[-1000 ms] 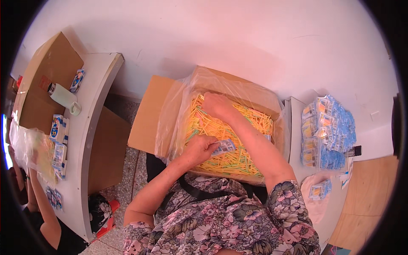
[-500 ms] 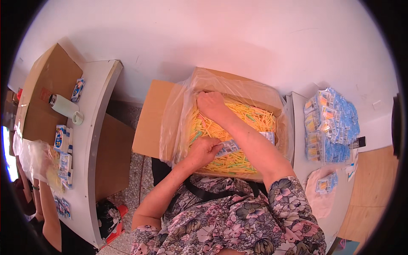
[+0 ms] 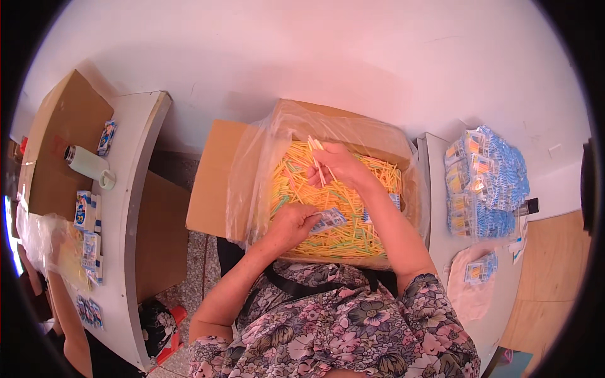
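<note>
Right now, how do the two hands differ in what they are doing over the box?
The right hand is raised and reaches farther into the box, pinching a few thin sticks; the left hand sits lower at the near side, holding a small blue packet. Both are over the heap of yellow sticks.

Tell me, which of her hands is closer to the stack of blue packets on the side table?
Right. The right hand is over the box's far side, nearer the blue packets; the left hand is lower and further left, holding a small packet.
</note>
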Action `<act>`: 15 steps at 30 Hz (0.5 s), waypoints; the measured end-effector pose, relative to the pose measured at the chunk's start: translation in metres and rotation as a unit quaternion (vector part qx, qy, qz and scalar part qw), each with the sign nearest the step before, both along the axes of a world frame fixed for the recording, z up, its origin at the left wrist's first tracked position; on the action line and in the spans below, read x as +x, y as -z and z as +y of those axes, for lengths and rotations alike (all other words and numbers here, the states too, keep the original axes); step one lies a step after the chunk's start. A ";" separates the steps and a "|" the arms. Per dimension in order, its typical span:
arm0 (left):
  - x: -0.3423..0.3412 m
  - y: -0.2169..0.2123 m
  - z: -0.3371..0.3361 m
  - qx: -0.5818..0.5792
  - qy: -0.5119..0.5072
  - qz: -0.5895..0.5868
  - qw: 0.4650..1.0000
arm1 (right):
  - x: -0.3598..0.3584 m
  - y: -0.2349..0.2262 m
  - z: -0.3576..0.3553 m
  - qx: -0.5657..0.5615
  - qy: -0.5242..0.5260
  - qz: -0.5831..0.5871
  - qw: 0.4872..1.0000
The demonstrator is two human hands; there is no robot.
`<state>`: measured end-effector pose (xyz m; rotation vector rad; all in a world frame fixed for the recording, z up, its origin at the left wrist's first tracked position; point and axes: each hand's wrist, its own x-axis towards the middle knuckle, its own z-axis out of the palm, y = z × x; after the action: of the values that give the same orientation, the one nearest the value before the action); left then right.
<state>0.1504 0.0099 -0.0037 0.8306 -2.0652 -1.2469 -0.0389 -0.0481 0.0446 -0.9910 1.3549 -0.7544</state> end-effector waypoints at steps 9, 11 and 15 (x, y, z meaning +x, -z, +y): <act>0.000 -0.004 -0.002 0.010 0.023 -0.023 0.999 | -0.040 0.049 0.031 0.069 0.190 -0.200 0.959; 0.000 -0.008 -0.001 0.019 0.021 -0.035 0.999 | -0.044 0.061 0.023 0.060 0.206 -0.203 0.955; -0.001 -0.003 0.000 0.009 0.030 -0.023 0.999 | -0.044 0.069 0.005 0.070 0.281 -0.236 0.928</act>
<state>0.1494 0.0095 -0.0005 0.8178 -2.1328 -1.2910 -0.0826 -0.0431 -0.0244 -0.2596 1.2401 -1.2169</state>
